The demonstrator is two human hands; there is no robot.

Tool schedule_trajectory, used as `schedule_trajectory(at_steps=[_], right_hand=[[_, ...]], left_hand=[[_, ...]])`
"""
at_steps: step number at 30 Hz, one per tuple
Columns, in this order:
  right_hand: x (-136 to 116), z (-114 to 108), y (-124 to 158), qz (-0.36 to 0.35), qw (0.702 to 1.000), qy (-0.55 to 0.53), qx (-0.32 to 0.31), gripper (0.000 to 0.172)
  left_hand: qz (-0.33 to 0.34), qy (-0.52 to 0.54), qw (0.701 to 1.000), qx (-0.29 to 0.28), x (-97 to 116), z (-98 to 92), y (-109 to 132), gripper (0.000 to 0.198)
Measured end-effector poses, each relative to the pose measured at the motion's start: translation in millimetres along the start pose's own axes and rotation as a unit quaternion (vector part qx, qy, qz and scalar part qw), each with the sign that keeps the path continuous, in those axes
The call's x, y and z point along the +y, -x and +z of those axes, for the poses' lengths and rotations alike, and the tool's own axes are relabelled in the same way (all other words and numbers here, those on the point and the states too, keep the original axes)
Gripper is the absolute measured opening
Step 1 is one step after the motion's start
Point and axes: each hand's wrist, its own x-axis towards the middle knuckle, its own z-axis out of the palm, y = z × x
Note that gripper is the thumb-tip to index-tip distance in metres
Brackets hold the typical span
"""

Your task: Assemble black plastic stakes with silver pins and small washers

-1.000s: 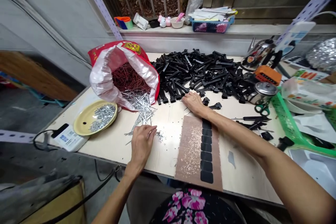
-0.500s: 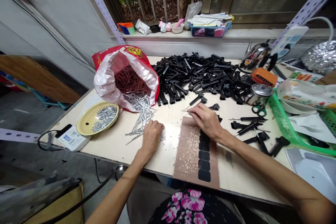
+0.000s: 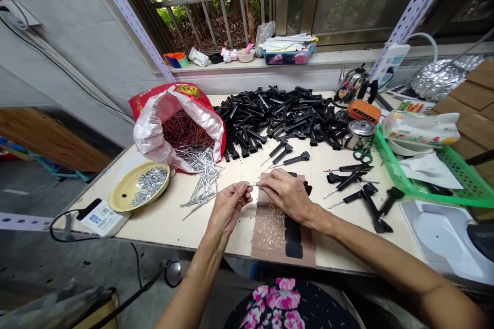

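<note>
A thin metal rod bridges the gap between my two hands above the table. My right hand is closed on one end of it, over the top of a brown board with black rounded squares. At the rod's other end, my left hand pinches with thumb and fingers; whatever it holds is too small to make out. Left of that hand, loose silver rods spill from a red and white sack. Small metal pieces fill part of a yellow plate.
Black plastic handles are heaped at the back. Several black-handled tools with metal shafts lie right of the board. Further right stand a lidded metal cup and a green basket. A white device sits at the left edge.
My left hand has lifted from the small metal pieces on the table and come to the rod. My right hand has drawn nearer to me, bringing the rod between both hands.
</note>
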Motion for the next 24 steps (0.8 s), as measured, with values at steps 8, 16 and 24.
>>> schedule_trajectory(at_steps=[8,16,24], right_hand=[[-4,0,4,-0.044,0.987,0.154,0.034,0.018],[2,2,6,-0.056,0.988,0.140,0.039,0.019],[9,-3,10,0.050,0.994,-0.082,-0.058,0.019]], left_hand=[[0.069,-0.082,0.994,0.012,-5,0.5,-2,0.025],[0.127,-0.183,0.975,0.008,-7,0.9,-3,0.023],[0.138,-0.272,0.952,-0.009,-9,3.8,-4,0.027]])
